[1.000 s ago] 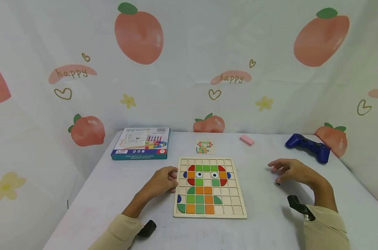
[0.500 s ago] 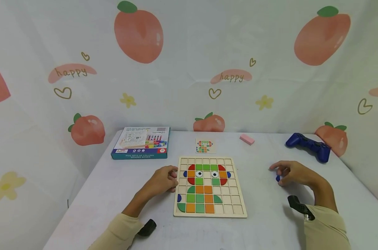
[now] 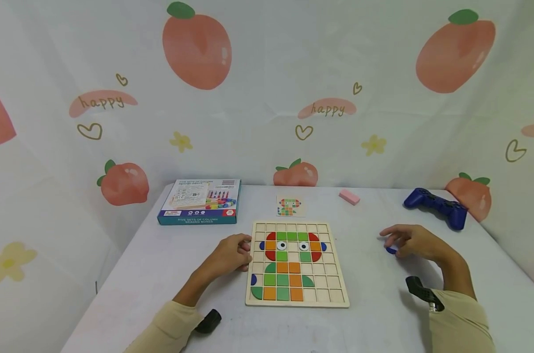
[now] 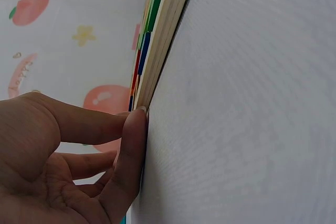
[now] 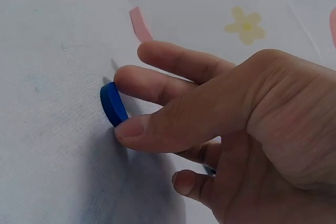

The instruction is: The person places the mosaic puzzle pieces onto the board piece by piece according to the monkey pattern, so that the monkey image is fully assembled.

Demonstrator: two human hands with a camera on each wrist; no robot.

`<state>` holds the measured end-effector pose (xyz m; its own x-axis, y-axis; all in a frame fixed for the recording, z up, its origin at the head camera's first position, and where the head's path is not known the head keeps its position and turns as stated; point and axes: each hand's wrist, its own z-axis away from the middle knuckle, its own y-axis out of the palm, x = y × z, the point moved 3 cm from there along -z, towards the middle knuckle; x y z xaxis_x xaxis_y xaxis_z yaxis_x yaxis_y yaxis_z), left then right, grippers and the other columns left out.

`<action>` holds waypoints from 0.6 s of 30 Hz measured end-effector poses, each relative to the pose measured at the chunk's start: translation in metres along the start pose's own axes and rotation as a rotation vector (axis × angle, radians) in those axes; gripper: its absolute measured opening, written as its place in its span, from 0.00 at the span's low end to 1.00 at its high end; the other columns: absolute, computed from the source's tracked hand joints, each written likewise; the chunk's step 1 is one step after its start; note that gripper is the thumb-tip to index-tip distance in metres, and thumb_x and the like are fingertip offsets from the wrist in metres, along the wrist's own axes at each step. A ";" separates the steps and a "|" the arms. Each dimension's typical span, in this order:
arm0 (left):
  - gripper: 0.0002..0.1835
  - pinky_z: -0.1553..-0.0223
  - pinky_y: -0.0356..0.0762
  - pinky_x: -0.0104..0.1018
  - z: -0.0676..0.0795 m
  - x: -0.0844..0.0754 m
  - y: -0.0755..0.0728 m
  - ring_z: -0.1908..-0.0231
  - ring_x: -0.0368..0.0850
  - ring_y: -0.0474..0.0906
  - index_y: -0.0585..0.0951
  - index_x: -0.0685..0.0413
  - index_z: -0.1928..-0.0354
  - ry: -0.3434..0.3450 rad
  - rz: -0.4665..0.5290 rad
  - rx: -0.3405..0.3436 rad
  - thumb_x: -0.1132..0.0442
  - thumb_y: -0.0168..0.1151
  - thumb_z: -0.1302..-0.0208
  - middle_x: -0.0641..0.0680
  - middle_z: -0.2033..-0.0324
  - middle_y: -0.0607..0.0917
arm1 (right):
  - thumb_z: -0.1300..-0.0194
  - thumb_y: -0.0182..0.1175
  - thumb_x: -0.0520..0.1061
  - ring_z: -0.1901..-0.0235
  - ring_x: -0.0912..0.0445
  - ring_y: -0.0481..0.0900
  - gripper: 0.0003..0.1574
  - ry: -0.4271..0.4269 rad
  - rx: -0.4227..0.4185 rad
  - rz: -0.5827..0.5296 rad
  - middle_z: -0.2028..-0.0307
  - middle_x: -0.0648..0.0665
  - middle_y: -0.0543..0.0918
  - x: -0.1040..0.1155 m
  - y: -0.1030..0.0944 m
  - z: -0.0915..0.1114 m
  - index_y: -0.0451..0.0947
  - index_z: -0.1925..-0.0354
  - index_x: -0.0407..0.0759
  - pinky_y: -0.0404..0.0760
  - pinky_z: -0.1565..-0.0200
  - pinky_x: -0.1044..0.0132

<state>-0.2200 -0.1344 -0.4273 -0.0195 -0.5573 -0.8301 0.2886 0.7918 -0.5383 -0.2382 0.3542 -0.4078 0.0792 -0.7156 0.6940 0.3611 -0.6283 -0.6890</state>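
A square wooden puzzle board point(image 3: 319, 282) with a grid lies mid-table, carrying green, orange, red and blue pieces and two eye pieces. At its left edge is my left hand point(image 3: 228, 255); in the left wrist view, thumb and a curled finger point(image 4: 135, 135) meet on the board's rim point(image 4: 167, 35). Right of the board, my right hand point(image 3: 419, 242) pinches a small blue half-round puzzle piece point(image 5: 112, 103) between thumb and a finger, just over the table. Its other fingers are apart and bent. In the head view the blue piece is partly hidden by fingers.
Behind the board lies a small pattern card point(image 3: 291, 206). A boxed bead set point(image 3: 200, 202) stands back left. A pink block point(image 3: 349, 197) and a blue game controller point(image 3: 435, 208) lie back right. A printed curtain point(image 3: 258, 98) hangs behind the table.
The right hand's fingers have shifted slightly, turning the blue piece, which shows more than a second ago. The left hand and the board have stayed in place.
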 end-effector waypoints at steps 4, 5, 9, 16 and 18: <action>0.29 0.61 0.88 0.34 0.000 0.000 0.000 0.61 0.46 0.80 0.76 0.68 0.32 -0.001 0.000 -0.001 0.72 0.67 0.36 0.56 0.58 0.80 | 0.43 0.67 0.31 0.52 0.51 0.79 0.33 0.033 -0.014 -0.011 0.56 0.43 0.86 -0.001 -0.002 0.001 0.79 0.37 0.32 0.77 0.49 0.60; 0.29 0.61 0.88 0.34 -0.001 0.000 0.000 0.61 0.46 0.80 0.76 0.68 0.32 -0.003 -0.001 -0.001 0.72 0.67 0.36 0.56 0.58 0.80 | 0.42 0.68 0.32 0.54 0.53 0.78 0.33 0.043 -0.016 -0.013 0.58 0.43 0.85 -0.002 -0.003 0.002 0.79 0.37 0.31 0.76 0.49 0.60; 0.29 0.62 0.88 0.34 -0.001 0.001 0.000 0.61 0.46 0.80 0.76 0.68 0.32 -0.007 -0.001 0.001 0.72 0.68 0.36 0.55 0.58 0.80 | 0.39 0.68 0.37 0.61 0.56 0.77 0.32 0.075 -0.009 -0.039 0.64 0.44 0.82 -0.005 -0.005 0.005 0.78 0.37 0.30 0.73 0.54 0.61; 0.29 0.62 0.88 0.35 -0.001 0.001 0.000 0.61 0.46 0.80 0.76 0.68 0.32 -0.003 0.001 -0.001 0.72 0.67 0.36 0.55 0.58 0.80 | 0.38 0.68 0.41 0.64 0.57 0.79 0.35 0.076 0.026 -0.065 0.65 0.44 0.85 -0.008 -0.005 0.006 0.75 0.35 0.28 0.74 0.54 0.64; 0.29 0.62 0.88 0.34 -0.001 0.001 0.000 0.61 0.46 0.80 0.76 0.68 0.32 -0.003 0.004 -0.001 0.72 0.67 0.36 0.55 0.58 0.80 | 0.37 0.68 0.41 0.62 0.57 0.80 0.36 0.070 0.031 -0.068 0.63 0.43 0.87 -0.008 -0.005 0.006 0.74 0.34 0.27 0.75 0.52 0.63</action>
<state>-0.2213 -0.1346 -0.4289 -0.0151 -0.5552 -0.8316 0.2878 0.7940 -0.5354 -0.2355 0.3649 -0.4092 -0.0111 -0.6915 0.7223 0.3920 -0.6675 -0.6330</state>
